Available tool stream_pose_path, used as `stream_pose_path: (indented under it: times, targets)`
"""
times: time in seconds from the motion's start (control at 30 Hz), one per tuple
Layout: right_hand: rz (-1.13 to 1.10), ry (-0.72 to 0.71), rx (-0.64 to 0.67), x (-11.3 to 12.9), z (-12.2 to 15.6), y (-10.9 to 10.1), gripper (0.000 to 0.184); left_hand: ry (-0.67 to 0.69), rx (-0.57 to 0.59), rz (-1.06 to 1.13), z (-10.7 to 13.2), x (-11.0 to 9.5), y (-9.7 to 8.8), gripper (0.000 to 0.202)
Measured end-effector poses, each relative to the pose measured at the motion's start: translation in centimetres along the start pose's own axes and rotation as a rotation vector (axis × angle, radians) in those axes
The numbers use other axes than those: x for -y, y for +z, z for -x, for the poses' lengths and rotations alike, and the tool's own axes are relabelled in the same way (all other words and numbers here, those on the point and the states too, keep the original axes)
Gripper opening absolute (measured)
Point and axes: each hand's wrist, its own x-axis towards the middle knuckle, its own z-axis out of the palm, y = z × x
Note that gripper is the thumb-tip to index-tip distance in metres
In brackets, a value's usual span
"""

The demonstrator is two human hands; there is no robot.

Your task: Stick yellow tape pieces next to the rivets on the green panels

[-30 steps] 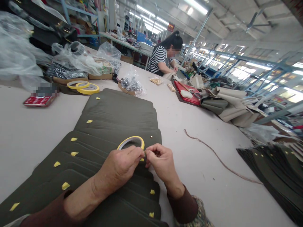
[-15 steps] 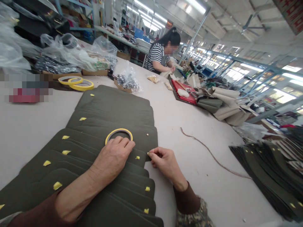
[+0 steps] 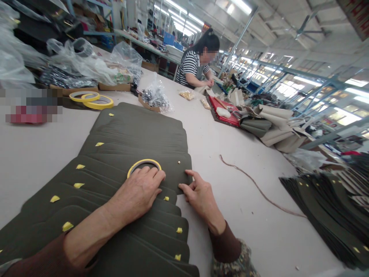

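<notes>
My left hand (image 3: 141, 188) is closed on the near rim of a roll of yellow tape (image 3: 144, 161), which lies over a fan of overlapping dark green panels (image 3: 138, 130). Bits of yellow tape (image 3: 80, 166) dot the panels near both side edges. At the right edge of one panel is my right hand (image 3: 200, 194), its thumb and forefinger apart and nothing visible between them. The thumb tip touches or nearly touches the panel's edge. Just beyond those fingertips, a small gold stud (image 3: 179, 162) shows on the panel.
Two more tape rolls (image 3: 98, 102) lie at the back left, near plastic bags (image 3: 86, 61). A brown cord (image 3: 253, 184) curves across the table on the right, beside a stack of dark panels (image 3: 319, 207). Across the table, a person in a striped shirt (image 3: 188, 67) works.
My right forefinger has lifted away from the thumb, opening the pinch at the panel's edge. My left hand stays on the tape roll, its thumb now showing below.
</notes>
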Motion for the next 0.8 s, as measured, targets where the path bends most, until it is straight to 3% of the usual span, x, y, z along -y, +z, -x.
stream_pose_path:
  times: [0.1, 0.23, 0.43, 0.57, 0.7, 0.8]
  targets:
    - [-0.052, -0.032, 0.009, -0.5, 0.3, -0.4, 0.018, 0.012, 0.034, 0.11, -0.1, 0.5, -0.3, 0.019]
    - [0.092, -0.254, -0.037, -0.6, 0.5, -0.2, 0.01, 0.005, 0.067, 0.2, -0.3, 1.0, -0.7, 0.024]
    - [0.229, -0.236, -0.057, -0.1, 0.2, 0.5, 0.011, -0.044, 0.172, 0.351, -0.6, 0.9, -1.0, 0.025]
    - [0.239, -0.24, 0.042, 0.2, -0.4, 0.1, 0.014, 0.025, 0.057, 0.428, -0.8, -0.1, -0.8, 0.021]
    - [0.153, -0.232, 0.295, 0.8, -0.9, -0.7, 0.016, 0.088, 0.088, 0.463, -0.5, -1.3, 0.5, 0.022]
    - [0.166, -0.224, 0.427, 1.2, -0.8, -1.4, 0.019, 0.043, 0.068, 0.423, -0.2, -1.6, 1.5, 0.024]
